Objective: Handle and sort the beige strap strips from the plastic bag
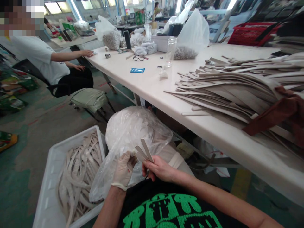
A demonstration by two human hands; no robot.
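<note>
My right hand (156, 167) is bare and closed around two flat beige straps (147, 149), whose squared ends stick up and fan apart above the fingers. Close beside it on the left is my left hand (123, 167) in a pale thin glove. Its fingers are curled together toward the straps, and what they hold, if anything, is hidden. Both hands are over my lap, in front of a large clear plastic bag (140, 123) with whitish contents that I cannot make out.
Left of my lap, a white plastic bin (53, 158) holds a tangle of beige straps (79, 171). A long white table (152, 85) carries a thick strap pile (228, 85), glasses (139, 58), a blue packet (137, 70) and a clear bottle (171, 52). A seated person (45, 57) rests a hand on it.
</note>
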